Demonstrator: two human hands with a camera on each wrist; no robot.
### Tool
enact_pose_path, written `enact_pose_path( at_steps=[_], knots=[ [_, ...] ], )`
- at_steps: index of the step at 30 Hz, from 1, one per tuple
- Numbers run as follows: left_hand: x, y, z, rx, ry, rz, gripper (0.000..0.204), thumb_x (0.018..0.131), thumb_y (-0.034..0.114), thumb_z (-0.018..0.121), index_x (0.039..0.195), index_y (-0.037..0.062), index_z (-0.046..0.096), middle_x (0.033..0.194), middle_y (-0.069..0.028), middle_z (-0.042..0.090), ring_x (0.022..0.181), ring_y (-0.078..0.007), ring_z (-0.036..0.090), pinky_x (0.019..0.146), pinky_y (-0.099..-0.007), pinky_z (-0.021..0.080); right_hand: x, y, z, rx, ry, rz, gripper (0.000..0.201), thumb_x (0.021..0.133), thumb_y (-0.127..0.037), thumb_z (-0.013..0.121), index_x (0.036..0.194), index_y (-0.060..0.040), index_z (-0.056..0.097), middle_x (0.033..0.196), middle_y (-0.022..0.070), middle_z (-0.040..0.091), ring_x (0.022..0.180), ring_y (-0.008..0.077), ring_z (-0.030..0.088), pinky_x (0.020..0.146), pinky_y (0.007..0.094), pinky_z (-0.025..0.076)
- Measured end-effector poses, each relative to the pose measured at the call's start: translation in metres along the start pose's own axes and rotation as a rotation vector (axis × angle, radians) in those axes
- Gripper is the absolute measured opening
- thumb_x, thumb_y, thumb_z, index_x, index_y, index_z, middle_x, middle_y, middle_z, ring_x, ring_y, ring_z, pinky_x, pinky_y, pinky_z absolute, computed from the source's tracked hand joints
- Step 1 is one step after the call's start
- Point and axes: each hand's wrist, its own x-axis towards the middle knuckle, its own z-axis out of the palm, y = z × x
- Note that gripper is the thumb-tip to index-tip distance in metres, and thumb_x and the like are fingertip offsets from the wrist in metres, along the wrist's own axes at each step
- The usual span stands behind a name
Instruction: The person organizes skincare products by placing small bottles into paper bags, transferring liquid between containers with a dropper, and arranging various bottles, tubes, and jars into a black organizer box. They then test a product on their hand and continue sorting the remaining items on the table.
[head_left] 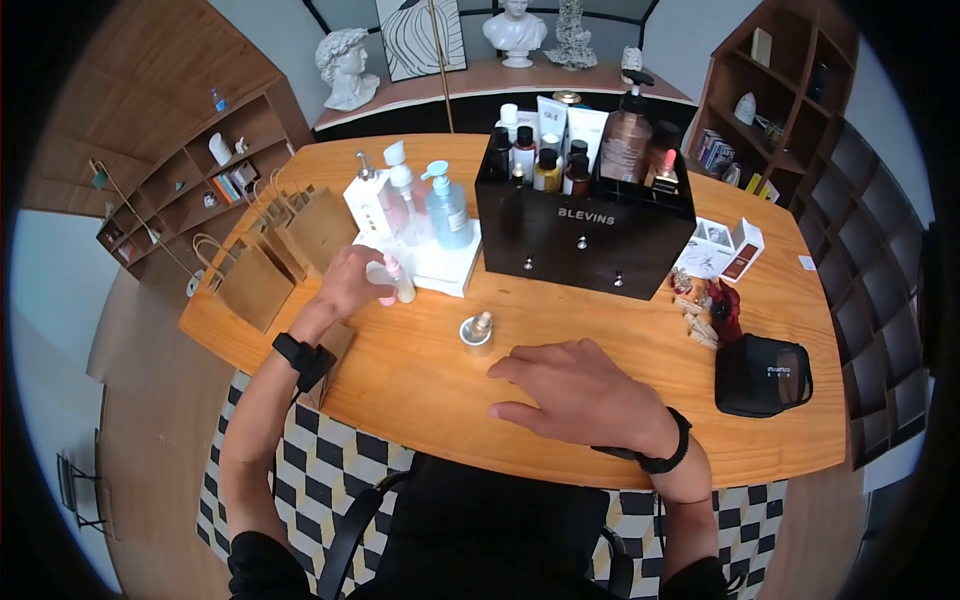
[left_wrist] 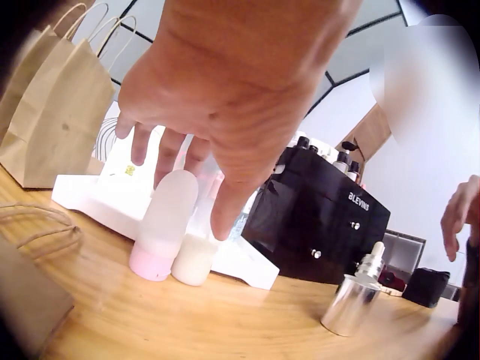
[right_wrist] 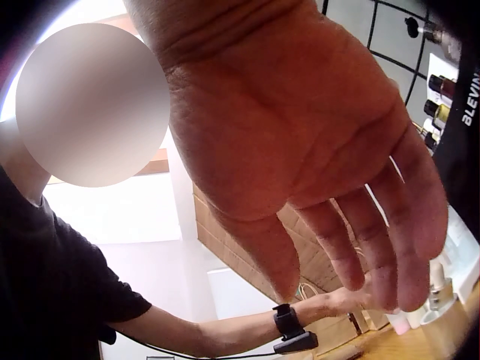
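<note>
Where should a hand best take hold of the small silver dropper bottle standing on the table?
Grip the silver dropper bottle by its round lower body, coming from above or the near side. It stands upright and alone, the dropper top is narrow, and the black organizer stands behind it.

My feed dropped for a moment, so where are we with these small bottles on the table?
Looks done: several pump bottles stand on the white tray, and the black organizer is full. In hand: the left hand reaches over two small bottles, a pink-capped bottle and a white-capped bottle, fingers on them. Left: the silver dropper bottle stands alone. The right hand rests flat.
</note>
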Motion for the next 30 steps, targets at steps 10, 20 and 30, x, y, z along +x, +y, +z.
enact_pose_path(
  at_steps=[10,20,30],
  knots=[
    [0.017,-0.007,0.010,-0.168,-0.050,0.047,0.045,0.078,0.026,0.089,0.112,-0.0006,0.076,0.122,-0.0219,0.074,0.123,-0.0365,0.065,0.108,-0.0446,0.050,-0.001,0.023,-0.009,-0.045,0.249,0.102,0.040,0.100,-0.041,0.072,0.118,-0.0057,0.074,0.107,0.0120,0.076,0.098,0.0344,0.073,0.082,0.0452,0.055],
    [-0.081,0.063,-0.025,-0.591,0.091,-0.043,0.037,0.080,0.009,0.084,0.111,-0.0009,0.066,0.113,-0.0133,0.078,0.114,-0.0248,0.073,0.103,-0.0360,0.053,0.046,0.037,0.022,0.041,0.499,0.162,0.030,0.100,-0.029,0.072,0.110,-0.0006,0.074,0.109,0.0180,0.074,0.096,0.0388,0.073,0.080,0.0480,0.055],
    [-0.149,0.090,0.016,-0.477,0.396,0.017,0.034,0.077,0.012,0.089,0.100,0.0022,0.067,0.096,-0.0149,0.076,0.098,-0.0418,0.072,0.093,-0.0483,0.055,0.079,0.057,0.066,0.087,0.560,0.104,0.022,0.094,-0.019,0.078,0.107,-0.0017,0.075,0.099,0.0130,0.072,0.082,0.0331,0.072,0.070,0.0427,0.056]
  ],
)
